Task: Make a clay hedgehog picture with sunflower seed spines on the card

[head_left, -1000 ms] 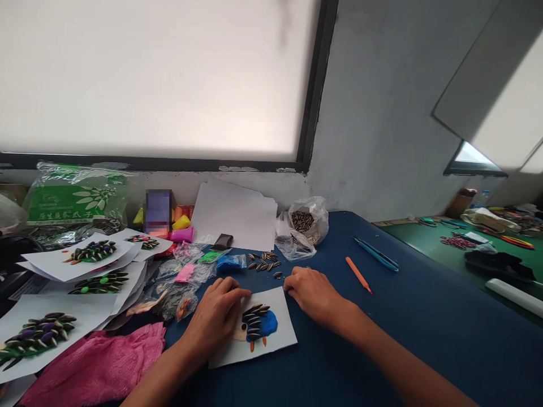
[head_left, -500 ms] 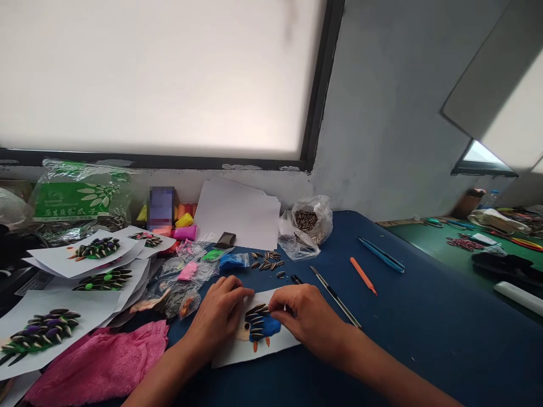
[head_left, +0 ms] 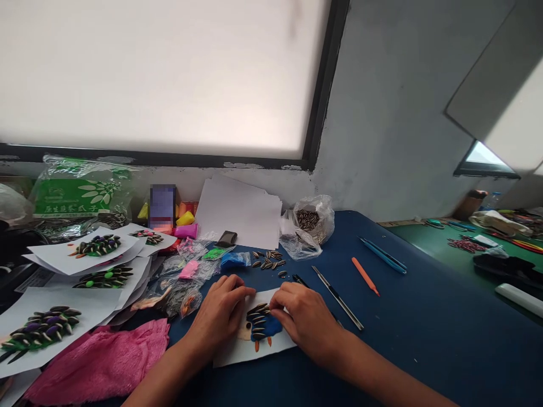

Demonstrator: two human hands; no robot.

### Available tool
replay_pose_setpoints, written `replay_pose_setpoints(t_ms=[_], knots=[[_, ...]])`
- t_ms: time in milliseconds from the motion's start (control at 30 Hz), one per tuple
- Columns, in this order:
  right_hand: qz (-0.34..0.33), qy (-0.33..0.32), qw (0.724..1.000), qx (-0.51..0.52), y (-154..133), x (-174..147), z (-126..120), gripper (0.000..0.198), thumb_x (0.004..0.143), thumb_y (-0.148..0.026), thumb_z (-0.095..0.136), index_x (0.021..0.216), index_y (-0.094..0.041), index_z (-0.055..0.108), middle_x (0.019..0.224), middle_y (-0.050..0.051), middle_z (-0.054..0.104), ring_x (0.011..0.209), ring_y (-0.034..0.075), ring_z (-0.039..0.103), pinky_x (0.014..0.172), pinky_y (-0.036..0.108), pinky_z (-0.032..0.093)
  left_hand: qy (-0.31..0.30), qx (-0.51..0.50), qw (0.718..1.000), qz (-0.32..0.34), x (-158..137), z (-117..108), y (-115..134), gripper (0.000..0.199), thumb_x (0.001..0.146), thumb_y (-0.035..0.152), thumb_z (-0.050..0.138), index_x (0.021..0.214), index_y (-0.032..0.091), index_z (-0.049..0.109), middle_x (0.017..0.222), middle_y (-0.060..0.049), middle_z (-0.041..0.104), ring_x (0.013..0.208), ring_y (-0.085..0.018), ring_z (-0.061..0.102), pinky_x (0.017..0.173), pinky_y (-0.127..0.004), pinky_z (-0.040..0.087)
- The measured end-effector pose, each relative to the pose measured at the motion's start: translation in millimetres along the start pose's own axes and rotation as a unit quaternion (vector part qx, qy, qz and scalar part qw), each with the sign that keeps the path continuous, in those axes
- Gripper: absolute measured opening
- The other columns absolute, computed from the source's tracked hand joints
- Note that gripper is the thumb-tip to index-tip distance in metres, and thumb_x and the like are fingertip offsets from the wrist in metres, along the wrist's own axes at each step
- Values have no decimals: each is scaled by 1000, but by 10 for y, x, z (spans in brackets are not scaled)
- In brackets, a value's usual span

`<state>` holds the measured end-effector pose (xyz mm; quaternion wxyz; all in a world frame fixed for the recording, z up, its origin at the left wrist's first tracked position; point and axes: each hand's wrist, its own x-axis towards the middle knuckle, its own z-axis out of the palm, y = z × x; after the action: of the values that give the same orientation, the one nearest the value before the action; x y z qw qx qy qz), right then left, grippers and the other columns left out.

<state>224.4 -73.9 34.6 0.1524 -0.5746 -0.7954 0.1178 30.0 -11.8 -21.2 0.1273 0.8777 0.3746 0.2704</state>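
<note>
A white sheet of paper (head_left: 237, 357) lies at an angle on the table, bearing a small hedgehog figure in blue modelling clay (head_left: 274, 325). Sunflower seeds (head_left: 257, 320) stick out in rows from the clay's left part; a beige face with a dark dot and orange feet show beside and below it. My left hand (head_left: 224, 302) bends over the sheet's left edge and holds it down, index finger stretched along the top. At the upper right of the figure, my right hand (head_left: 303, 314) pinches at the end of a sunflower seed, most of it covered by the fingertips.
Loose seeds (head_left: 268, 261) lie behind the sheet, near a plastic bag of seeds (head_left: 309, 219). Tweezers (head_left: 337, 297), an orange marker (head_left: 365, 277) and blue tweezers (head_left: 384, 255) lie rightward. Bagged clay (head_left: 235, 260), a pink cloth (head_left: 110, 356) and finished seed pictures (head_left: 99, 305) are leftward.
My right fingers have closed down slightly against the upper seeds on the blue clay. My left hand stays on the paper, and the whole view has shifted a little.
</note>
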Motion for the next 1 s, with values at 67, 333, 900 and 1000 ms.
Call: replay_pose_setpoints(t_ms=[67, 333, 900, 1000], knots=[[-9, 4, 1000, 3, 2, -9, 27, 10, 90, -14, 60, 85, -18, 67, 88, 2, 66, 84, 15, 61, 74, 25, 44, 2, 1, 1000, 3, 2, 1, -3, 36, 88, 13, 38, 102, 20, 70, 94, -9, 61, 86, -23, 55, 74, -37, 47], [-18, 14, 1000, -20, -24, 3, 54, 9, 89, -12, 60, 85, -17, 66, 88, 3, 65, 84, 17, 60, 73, 26, 44, 1, 2, 1000, 6, 3, 9, 1, 37, 87, 12, 37, 102, 19, 70, 94, -9, 60, 86, -24, 55, 73, -38, 47], [-23, -10, 996, -83, -72, 39, 92, 11, 91, -13, 56, 82, -16, 63, 88, 3, 65, 82, 16, 58, 67, 25, 41, 15, -1, 1000, 8, 2, 39, -23, 37, 85, 10, 39, 101, 19, 70, 95, -9, 61, 86, -24, 56, 74, -38, 47], [-24, -18, 995, -100, -93, 51, 82, 13, 91, -12, 55, 82, -16, 63, 87, 4, 65, 81, 16, 58, 64, 25, 39, 12, 1, 1000, 7, 4, 34, -18, 37, 85, 10, 39, 101, 19, 71, 94, -9, 61, 86, -24, 56, 74, -38, 47]])
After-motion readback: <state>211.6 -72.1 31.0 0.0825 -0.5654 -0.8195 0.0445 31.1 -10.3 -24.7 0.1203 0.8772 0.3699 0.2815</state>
